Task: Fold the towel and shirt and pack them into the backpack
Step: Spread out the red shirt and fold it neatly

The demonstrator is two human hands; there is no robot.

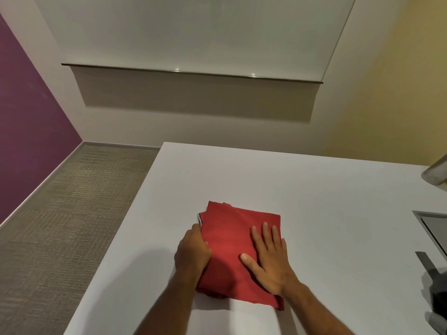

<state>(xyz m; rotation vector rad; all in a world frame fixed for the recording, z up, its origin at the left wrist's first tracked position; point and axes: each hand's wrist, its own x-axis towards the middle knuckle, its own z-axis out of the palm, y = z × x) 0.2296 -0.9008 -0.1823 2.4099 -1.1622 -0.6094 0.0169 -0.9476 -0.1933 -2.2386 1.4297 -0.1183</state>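
Observation:
A red shirt (232, 238), folded into a compact rectangle, lies on the white table (314, 194) near its front left part. My left hand (192, 253) grips the shirt's left edge, its fingers curled under the fabric. My right hand (268, 257) lies flat on top of the shirt's right half with straight, spread fingers, pressing it down. A small white and dark trim shows at the shirt's far left corner. A dark grey object at the right frame edge (437, 291) may be part of the backpack; I cannot tell. No towel is in view.
The table's left edge runs diagonally above carpeted floor (72, 213). A grey panel (433, 228) is set in the table at the right edge. A translucent rounded object (435, 175) stands at the far right. A whiteboard (193, 32) hangs on the wall behind.

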